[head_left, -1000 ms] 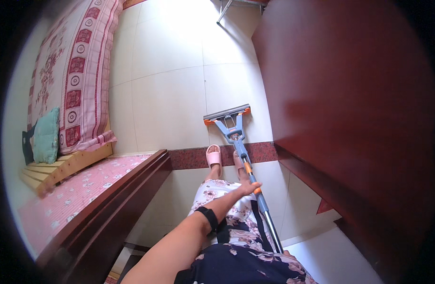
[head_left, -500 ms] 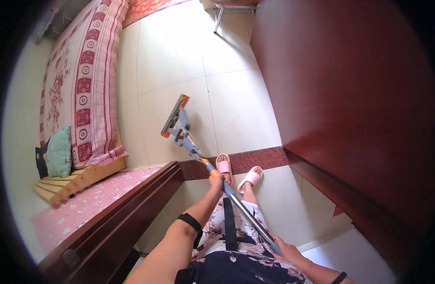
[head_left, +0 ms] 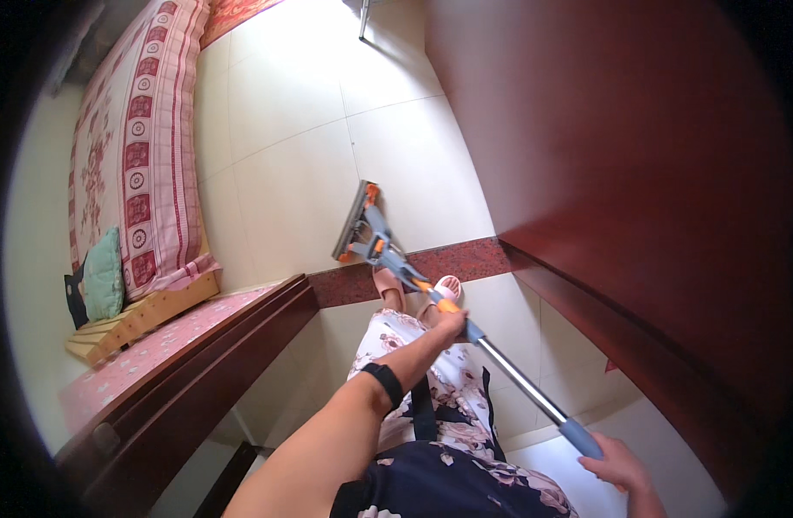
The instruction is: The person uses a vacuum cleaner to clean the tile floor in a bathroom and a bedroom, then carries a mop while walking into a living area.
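Gripping mop point(head_left: 476, 333): left hand point(head_left: 451, 323), wrapped round pole point(head_left: 524, 377)
Four o'clock from it: right hand point(head_left: 616, 462), clasping handle end point(head_left: 579, 438)
Eleven o'clock: mop head point(head_left: 353, 221)

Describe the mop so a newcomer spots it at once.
Find the dark red strip crossing the pale tiled floor. Over it slants the mop, left hand mid-pole, right hand at the grip. Its grey-blue frame with orange ends sets it apart from the pink slippers beside it.

Black armband point(head_left: 383, 385), floral trousers point(head_left: 389, 340), pink slippers point(head_left: 449, 284)
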The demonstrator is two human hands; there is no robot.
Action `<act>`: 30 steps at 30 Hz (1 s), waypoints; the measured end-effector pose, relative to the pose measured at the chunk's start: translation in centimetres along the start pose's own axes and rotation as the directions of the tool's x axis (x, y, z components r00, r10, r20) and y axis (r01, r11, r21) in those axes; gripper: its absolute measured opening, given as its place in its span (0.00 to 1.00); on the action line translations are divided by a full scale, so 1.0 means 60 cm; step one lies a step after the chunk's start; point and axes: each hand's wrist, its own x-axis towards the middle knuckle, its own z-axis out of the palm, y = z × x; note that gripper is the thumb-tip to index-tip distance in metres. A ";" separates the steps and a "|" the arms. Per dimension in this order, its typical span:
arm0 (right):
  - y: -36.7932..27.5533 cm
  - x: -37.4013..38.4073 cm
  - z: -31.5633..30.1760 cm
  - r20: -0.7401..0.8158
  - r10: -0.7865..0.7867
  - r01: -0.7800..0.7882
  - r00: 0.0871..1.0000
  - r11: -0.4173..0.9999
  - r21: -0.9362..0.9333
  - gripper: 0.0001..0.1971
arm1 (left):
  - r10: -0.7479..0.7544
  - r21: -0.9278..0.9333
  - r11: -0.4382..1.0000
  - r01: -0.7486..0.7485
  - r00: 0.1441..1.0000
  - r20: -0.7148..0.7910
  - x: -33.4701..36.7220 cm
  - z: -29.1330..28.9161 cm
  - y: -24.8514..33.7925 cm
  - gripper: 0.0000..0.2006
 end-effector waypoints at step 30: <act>-0.641 0.368 0.084 -0.310 -0.640 0.707 0.703 0.582 0.403 0.16 | 0.752 -0.588 0.490 -0.643 0.653 -0.087 -0.072 -0.390 0.690 0.08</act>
